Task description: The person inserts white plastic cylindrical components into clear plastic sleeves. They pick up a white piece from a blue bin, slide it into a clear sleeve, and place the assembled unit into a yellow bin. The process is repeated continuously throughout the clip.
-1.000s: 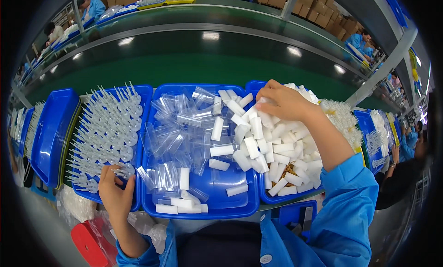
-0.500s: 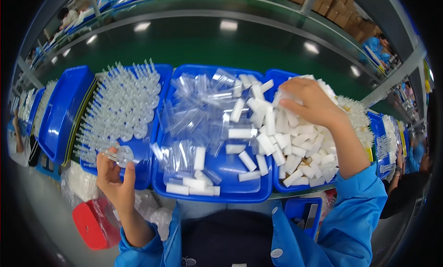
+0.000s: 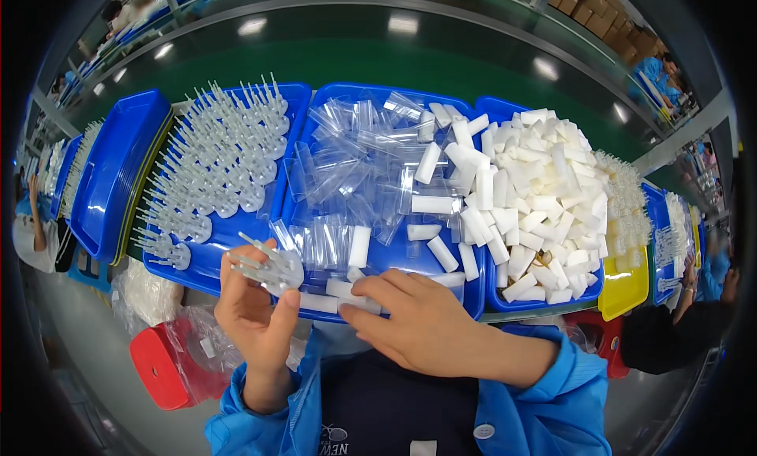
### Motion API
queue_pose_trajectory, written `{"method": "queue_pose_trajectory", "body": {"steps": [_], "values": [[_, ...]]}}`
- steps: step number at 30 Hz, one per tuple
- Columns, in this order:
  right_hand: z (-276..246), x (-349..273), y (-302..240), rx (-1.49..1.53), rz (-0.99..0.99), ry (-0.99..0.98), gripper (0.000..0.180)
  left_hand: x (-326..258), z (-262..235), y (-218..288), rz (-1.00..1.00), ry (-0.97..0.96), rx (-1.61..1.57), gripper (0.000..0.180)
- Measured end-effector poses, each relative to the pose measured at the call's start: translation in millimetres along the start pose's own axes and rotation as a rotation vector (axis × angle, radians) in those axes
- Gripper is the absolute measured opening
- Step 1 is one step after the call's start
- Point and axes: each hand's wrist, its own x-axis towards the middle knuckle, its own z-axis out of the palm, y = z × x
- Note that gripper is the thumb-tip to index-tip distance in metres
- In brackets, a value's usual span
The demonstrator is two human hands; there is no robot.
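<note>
Clearly, both hands are at work, close together over the near edge of the trays. One pronged piece [image 3: 285, 271], translucent with thin pale pins, sits in the left hand [image 3: 260, 314], pinched between thumb and fingers that are closed just far enough to hold it, its pins pointing away from the palm and to the left. Just beside it, the right hand [image 3: 414, 322] is palm down with its fingers half bent, their tips among at least three white blocks [image 3: 322, 302]; whether it grips one of them I cannot tell. Three blue trays stand in a row beyond the hands. Ahead and to the left of the left hand, the first tray [image 3: 214, 247] bears many more pronged pieces [image 3: 225, 160], too crowded to count. Straight ahead of both hands, the second tray [image 3: 394, 255] holds dozens of clear sleeves [image 3: 347, 168], overlapping past counting, with one block [image 3: 359, 247] lying near the left fingertips and three loose blocks [image 3: 444, 253] just beyond the right hand. Ahead and right of the right hand, the third tray [image 3: 495, 107] carries a heap of blocks [image 3: 544, 196], uncountable, and one yellow tray [image 3: 628, 289] stands farther right.
</note>
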Motion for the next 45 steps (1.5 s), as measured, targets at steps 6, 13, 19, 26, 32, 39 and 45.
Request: {"method": "queue_pose_trajectory", "body": {"steps": [6,13,19,26,32,39,45], "values": [[-8.9,-21.9,14.2,-0.048,0.178,-0.025,0.027,14.0,21.6,-7.0,-0.045,-0.038,-0.145,0.042],[-67.2,-2.2,33.5,-0.055,0.179,-0.148,0.029,3.9,57.7,-16.5,0.139,-0.067,-0.047,0.043],[-52.3,69.9,119.7,-0.276,0.054,0.252,0.034,-1.3,63.4,-11.6,0.246,-0.083,-0.074,0.049],[-45.9,67.8,105.6,-0.360,0.256,-0.064,0.037,-7.0,58.2,-17.1,0.198,-0.055,-0.113,0.049],[-42.3,52.5,98.9,-0.351,0.122,0.039,0.038,-5.8,60.7,-20.8,0.226,-0.096,-0.160,0.052],[-106.6,10.9,48.4,-0.167,0.169,0.142,0.030,-6.5,57.8,-13.9,0.132,-0.098,-0.161,0.051],[-74.4,-82.2,23.8,-0.114,0.664,0.296,0.030,-3.7,57.9,-16.7,0.132,-0.163,-0.153,0.052]]}}
